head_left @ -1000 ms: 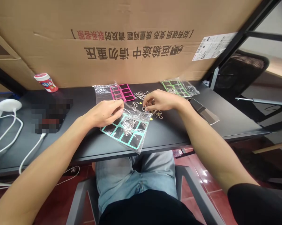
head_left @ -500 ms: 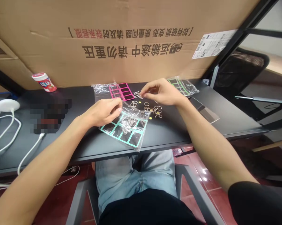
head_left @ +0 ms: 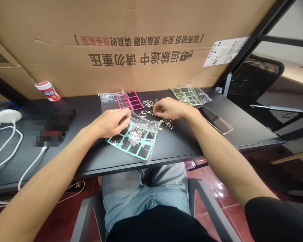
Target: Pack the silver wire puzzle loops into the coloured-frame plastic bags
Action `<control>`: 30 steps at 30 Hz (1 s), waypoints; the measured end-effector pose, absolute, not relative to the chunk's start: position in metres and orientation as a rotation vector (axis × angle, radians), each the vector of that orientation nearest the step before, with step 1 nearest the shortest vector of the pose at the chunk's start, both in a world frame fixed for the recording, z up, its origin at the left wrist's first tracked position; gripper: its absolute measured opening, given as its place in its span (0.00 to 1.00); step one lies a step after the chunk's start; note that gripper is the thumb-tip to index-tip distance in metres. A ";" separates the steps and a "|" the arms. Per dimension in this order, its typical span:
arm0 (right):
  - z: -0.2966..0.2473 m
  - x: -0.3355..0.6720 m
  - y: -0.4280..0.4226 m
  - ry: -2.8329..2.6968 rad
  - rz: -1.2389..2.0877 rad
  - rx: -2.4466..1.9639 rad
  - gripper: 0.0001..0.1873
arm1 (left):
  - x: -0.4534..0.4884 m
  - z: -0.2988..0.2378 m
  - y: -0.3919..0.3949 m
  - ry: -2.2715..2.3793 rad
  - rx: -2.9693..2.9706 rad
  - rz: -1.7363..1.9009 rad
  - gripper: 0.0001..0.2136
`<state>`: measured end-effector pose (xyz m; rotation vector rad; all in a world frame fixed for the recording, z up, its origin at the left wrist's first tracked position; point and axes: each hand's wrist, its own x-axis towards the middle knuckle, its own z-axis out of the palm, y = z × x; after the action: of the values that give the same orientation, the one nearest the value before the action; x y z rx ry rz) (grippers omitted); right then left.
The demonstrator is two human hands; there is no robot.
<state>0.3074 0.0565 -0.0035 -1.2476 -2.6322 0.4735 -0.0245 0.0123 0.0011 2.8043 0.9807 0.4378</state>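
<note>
Hiding whatever the left hand [head_left: 111, 123] pinches

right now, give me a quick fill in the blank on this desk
The clear plastic bag beside the left hand holds a ____ grid sheet.
The desk under the loose metal rings near the right hand is ____.
The green grid sheet lies to the ____ of the pink grid sheet.
The printed panel behind the desk is made of ____.

Missing words: teal, black, right, cardboard.
</note>
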 end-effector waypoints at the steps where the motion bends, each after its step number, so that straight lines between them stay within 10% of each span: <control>1: -0.004 0.307 0.056 -2.629 0.470 -1.252 0.07 | -0.025 0.001 0.013 0.979 2.806 0.441 0.05; 30: -0.020 0.285 0.058 -2.687 0.086 -1.083 0.10 | -0.023 0.000 0.012 0.971 2.808 0.430 0.06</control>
<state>0.2853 0.0577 -0.0197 -1.0834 -2.6875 0.0856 -0.0230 0.0118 0.0004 2.8077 0.9705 0.4301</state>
